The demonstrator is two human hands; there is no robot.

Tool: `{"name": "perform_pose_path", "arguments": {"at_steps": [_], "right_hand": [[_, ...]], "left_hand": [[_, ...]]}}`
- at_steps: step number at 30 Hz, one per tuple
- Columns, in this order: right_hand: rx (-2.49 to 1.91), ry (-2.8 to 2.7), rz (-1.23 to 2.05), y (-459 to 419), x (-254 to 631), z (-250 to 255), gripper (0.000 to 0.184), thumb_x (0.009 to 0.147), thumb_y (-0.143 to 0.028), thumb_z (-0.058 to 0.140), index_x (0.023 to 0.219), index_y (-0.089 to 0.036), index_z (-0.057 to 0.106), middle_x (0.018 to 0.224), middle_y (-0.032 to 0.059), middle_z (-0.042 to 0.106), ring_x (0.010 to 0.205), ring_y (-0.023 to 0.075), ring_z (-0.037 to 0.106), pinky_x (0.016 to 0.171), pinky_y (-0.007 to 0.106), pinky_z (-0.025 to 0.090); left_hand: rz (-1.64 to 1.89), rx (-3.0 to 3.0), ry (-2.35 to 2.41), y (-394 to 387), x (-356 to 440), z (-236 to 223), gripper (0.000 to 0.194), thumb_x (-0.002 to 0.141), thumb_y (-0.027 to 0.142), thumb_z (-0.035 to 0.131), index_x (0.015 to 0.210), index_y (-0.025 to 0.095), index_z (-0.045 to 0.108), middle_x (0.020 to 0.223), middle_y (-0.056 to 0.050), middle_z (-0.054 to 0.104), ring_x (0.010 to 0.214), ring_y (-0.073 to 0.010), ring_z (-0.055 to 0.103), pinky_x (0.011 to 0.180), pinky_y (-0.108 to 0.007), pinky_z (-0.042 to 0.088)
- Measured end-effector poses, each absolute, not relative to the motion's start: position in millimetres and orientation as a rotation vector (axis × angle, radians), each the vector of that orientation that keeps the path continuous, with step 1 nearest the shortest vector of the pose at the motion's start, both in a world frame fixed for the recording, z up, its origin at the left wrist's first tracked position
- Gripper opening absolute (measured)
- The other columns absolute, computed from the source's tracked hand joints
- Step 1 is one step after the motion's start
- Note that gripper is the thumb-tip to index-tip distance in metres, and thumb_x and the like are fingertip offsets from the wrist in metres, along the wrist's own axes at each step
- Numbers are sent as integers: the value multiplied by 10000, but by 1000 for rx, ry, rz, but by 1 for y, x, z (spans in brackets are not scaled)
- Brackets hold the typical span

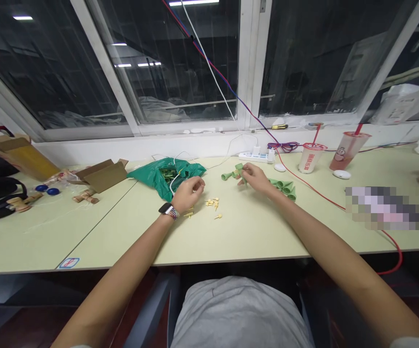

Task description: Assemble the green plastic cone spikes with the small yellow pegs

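My right hand point(256, 179) is closed around a green cone-shaped piece point(238, 167), held over the table. Another green flared piece point(225, 177) lies just left of it. Beyond my right wrist rests a group of green cones point(285, 187), partly covered by my arm. My left hand point(189, 194) has its fingers curled together beside the small yellow pegs point(212, 202); what they hold, if anything, is hidden. A single yellow peg point(218, 216) lies closer to me. Behind my left hand is a green plastic bag point(154, 176) with more green pieces in its mouth.
A power strip point(254, 157) and a red cable point(312, 186) run along the back and right. Two drink cups point(311, 158) with straws stand at the right. Cardboard point(104, 176), wooden pieces point(86, 196) and blue balls point(52, 191) lie left.
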State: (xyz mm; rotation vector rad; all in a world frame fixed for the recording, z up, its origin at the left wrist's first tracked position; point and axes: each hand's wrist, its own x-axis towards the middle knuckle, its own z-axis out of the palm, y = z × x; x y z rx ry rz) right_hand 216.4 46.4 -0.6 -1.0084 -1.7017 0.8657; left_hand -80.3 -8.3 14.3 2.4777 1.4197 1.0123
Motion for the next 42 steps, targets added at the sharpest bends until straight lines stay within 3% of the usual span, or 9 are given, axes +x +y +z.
{"name": "perform_pose_path", "arguments": {"at_steps": [3,9,15,19,22,32,36,42], "right_hand": [[-827,-1536,1268,32,209,2,276,894,-471,592,928,-229,465,785,4,702,597,173,693,660,347,576],[-666,-1483,1463,24,194,-6,255,901,-458,577,877,-236,454,649,-61,593,499,140,613,624,338,579],[-809,-1521,1346,22,191,-7,260,956,-498,507,929,-242,469,641,-54,613,479,148,609,530,283,502],[-823,-1513,1185,19,188,-6,373,953,-607,525,1034,-242,513,634,-67,611,483,147,614,509,262,475],[-802,-1560,1068,18,185,-8,408,964,-638,519,1008,-233,527,593,-75,590,469,134,601,503,247,450],[-777,-1597,1218,15,190,3,481,946,-708,536,960,-227,519,683,-28,663,516,176,683,515,285,533],[-771,-1655,1139,10,191,7,439,979,-672,510,994,-233,512,704,-30,665,543,178,686,556,297,531],[-813,-1811,817,19,206,12,409,993,-660,486,1035,-253,489,663,-50,626,660,179,674,742,334,550]], "left_hand": [[1130,2366,1276,-11,-61,15,187,954,344,546,1031,202,640,869,-27,680,795,-187,638,734,-312,489],[1065,2110,1031,0,-15,20,317,960,502,600,1081,209,617,892,-19,671,727,-168,667,694,-301,526],[1129,2102,999,17,14,20,257,950,455,622,929,203,577,800,-4,677,651,-148,643,641,-275,506],[1084,2170,978,18,17,18,239,974,424,587,953,192,640,756,-16,705,659,-163,642,664,-288,517],[1061,2199,966,15,14,18,259,982,408,580,942,181,698,802,-35,729,664,-164,658,664,-291,518],[1275,2673,918,7,5,27,173,986,264,580,893,183,702,812,-54,687,729,-169,628,701,-304,495],[1299,2457,1016,5,10,29,175,953,297,628,872,184,734,796,-55,732,705,-174,666,686,-306,521],[1110,1912,1080,14,-2,31,300,833,449,760,794,152,745,733,-83,762,642,-219,746,607,-306,590]]}}
